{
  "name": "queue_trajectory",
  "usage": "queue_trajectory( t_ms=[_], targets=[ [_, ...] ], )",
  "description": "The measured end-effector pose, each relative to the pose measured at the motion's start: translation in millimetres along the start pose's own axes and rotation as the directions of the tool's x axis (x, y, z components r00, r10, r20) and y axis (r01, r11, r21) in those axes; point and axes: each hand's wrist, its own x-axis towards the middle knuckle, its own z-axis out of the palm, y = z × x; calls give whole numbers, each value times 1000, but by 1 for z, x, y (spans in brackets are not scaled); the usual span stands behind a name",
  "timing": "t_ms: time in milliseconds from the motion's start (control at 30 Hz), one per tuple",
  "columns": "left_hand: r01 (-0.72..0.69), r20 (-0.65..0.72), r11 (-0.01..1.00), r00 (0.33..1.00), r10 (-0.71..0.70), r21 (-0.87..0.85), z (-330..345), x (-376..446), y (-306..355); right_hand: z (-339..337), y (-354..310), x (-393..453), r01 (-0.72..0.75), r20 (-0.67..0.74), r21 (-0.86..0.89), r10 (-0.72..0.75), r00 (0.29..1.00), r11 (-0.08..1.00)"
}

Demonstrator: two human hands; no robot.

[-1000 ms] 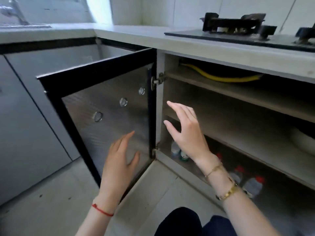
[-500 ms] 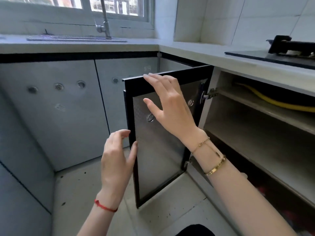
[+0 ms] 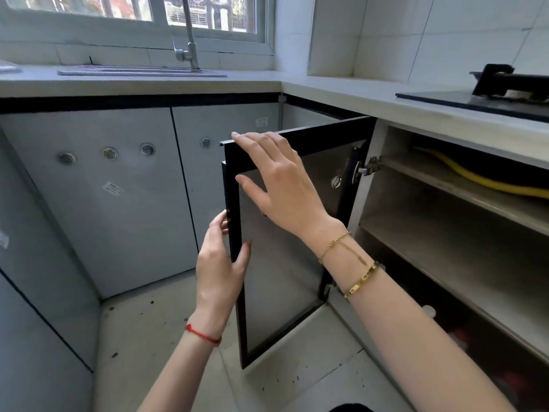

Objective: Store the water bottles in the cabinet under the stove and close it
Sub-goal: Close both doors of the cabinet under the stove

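down low, water bottles (image 3: 459,337) blur in shadow — right hand (image 3: 279,185) on open cabinet door (image 3: 282,263).

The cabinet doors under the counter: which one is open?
The black-framed door under the stove, held by the left hand and right hand. The grey doors under the sink are closed.

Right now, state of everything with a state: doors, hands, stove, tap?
cabinet door: open, swung out from the stove cabinet
left hand: fingers around the door's free vertical edge
right hand: palm on the door's top corner
sink cabinet doors: shut
stove: no flame visible
tap: no water seen running
water bottles: red caps low inside, mostly hidden
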Motion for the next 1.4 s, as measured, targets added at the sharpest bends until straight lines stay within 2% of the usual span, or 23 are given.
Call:
queue_trajectory(
  t_ms=[233, 367, 533, 700, 833, 933, 1067, 1233, 1400],
  targets=[
    [-198, -8, 978, 980, 198, -67, 5, -23, 11, -28, 5, -24, 43, -92, -1, -43, 995, 999],
    [-299, 61, 927, 945, 320, -226, 15, -43, 26, -59, 16, -49, 68, -146, -13, -69, 987, 998],
    [-336, 145, 856, 897, 419, -394, 41, -68, 48, -105, 27, -83, 45, -197, -67, -57, 979, 997],
    [-453, 195, 780, 798, 571, -432, 79, -90, 80, -153, 41, -124, -29, -206, -219, -17, 978, 975],
    [-530, 216, 717, 715, 665, -454, 123, -104, 109, -191, 57, -164, -154, -211, -329, 86, 974, 932],
    [-566, 226, 696, 681, 697, -442, 158, -114, 134, -213, 75, -192, -281, -237, -385, 200, 951, 879],
    [-557, 302, 682, 624, 720, -475, 199, -122, 167, -234, 106, -216, -407, -284, -460, 303, 910, 789],
    [-577, 353, 690, 595, 722, -437, 228, -122, 190, -248, 140, -225, -421, -312, -682, 282, 907, 598],
    [-571, 413, 706, 572, 708, -419, 242, -118, 203, -244, 156, -231, -430, -392, -829, 176, 903, 357]
  ],
)
